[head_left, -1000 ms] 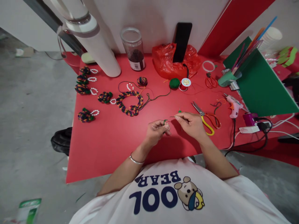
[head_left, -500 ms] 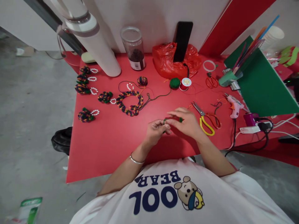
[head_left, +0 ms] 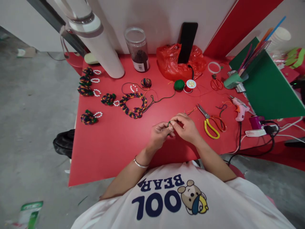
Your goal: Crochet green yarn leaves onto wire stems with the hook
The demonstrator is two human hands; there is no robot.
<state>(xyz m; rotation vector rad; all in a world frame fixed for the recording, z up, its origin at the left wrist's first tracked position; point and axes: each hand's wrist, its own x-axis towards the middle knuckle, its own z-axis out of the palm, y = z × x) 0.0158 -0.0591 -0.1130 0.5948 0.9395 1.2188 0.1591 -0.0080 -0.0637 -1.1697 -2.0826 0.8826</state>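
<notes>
Green yarn [head_left: 169, 124] shows as a small loop between my two hands, over the front of the red table. My left hand [head_left: 160, 133] is closed, pinching it between thumb and fingers. My right hand [head_left: 184, 127] is closed as well, its fingertips meeting the yarn from the right. The rest of what they hold is hidden by the fingers. Beyond them lie a multicoloured braided yarn loop [head_left: 122, 106], a multicoloured yarn ball [head_left: 146, 83], a green yarn ball [head_left: 179, 85] and a spool of red thread [head_left: 190, 85]. Yellow-and-red handled scissors [head_left: 209, 122] rest right of my right hand.
Several yarn pieces with white bead loops [head_left: 88, 117] lie at the left. A white bottle [head_left: 105, 51], a clear jar [head_left: 138, 51] and a phone [head_left: 187, 43] on a red plastic bag [head_left: 166, 63] stand behind. A pink glue gun [head_left: 240, 109] and cables are at the right.
My right hand has come down and left, its spread fingers closing into a pinch on the green yarn beside my left hand. The left hand has hardly moved.
</notes>
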